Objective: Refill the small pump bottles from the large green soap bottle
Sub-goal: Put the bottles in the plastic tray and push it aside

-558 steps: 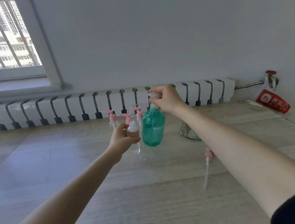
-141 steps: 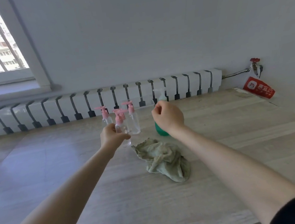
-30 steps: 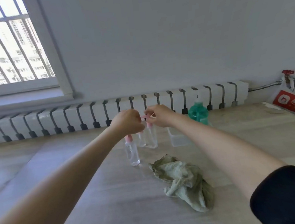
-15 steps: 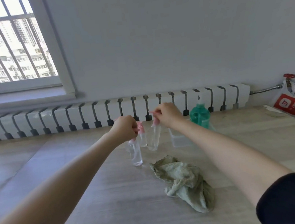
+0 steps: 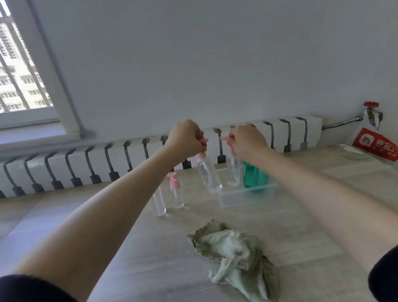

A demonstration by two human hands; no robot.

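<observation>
Green soap bottle (image 5: 253, 177) behind clear tub (image 5: 245, 198), left hand (image 5: 187, 137) and right hand (image 5: 247, 140) each pinching a pump bottle (image 5: 209, 174), rag (image 5: 236, 256) nearer.

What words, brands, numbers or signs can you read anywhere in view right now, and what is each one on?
No text can be read outright.
On the red bag hanging by the pipe valve: a white logo and white characters, too blurred to read.
On the small pump bottles: no label shows.
On the green soap bottle: no text shows; much of it is hidden.
</observation>
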